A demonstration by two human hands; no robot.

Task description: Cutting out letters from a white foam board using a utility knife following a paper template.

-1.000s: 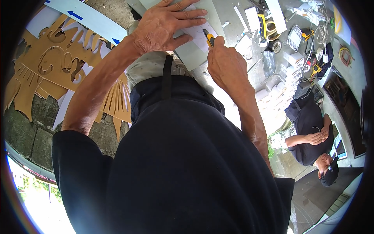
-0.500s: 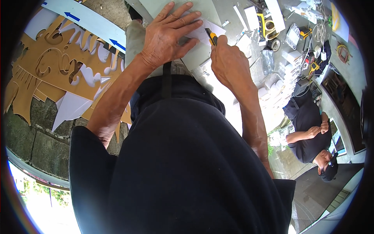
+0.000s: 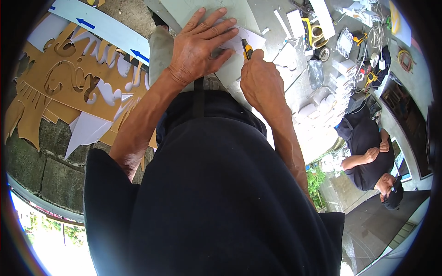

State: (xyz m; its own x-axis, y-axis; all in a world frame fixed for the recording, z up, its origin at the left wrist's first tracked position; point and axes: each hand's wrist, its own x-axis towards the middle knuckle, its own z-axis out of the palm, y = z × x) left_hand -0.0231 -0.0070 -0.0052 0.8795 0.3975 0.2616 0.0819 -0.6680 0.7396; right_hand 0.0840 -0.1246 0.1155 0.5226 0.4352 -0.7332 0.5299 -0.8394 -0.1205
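My left hand (image 3: pixel 198 50) lies spread, fingers apart, with its fingertips on a white paper sheet (image 3: pixel 255 39) that has faint drawn lines and rests on a grey-green board (image 3: pixel 235 73). My right hand (image 3: pixel 260 78) grips a yellow-and-black utility knife (image 3: pixel 248 49), its blade end at the sheet just right of my left fingertips. Part of the sheet is hidden under my left hand.
Cut brown-and-white panels (image 3: pixel 41 87) and a white strip with blue arrows (image 3: pixel 110 39) lie left. To the right are tape rolls (image 3: pixel 324 54), tools, cables (image 3: pixel 375 46) and white scraps (image 3: pixel 290 55). A co-worker (image 3: pixel 368 152) in dark clothing is at the right, hands together.
My left hand shifted right about a second ago, then slightly down. My right hand and the knife have most recently moved slightly down and left. The co-worker's hands have shifted slightly.
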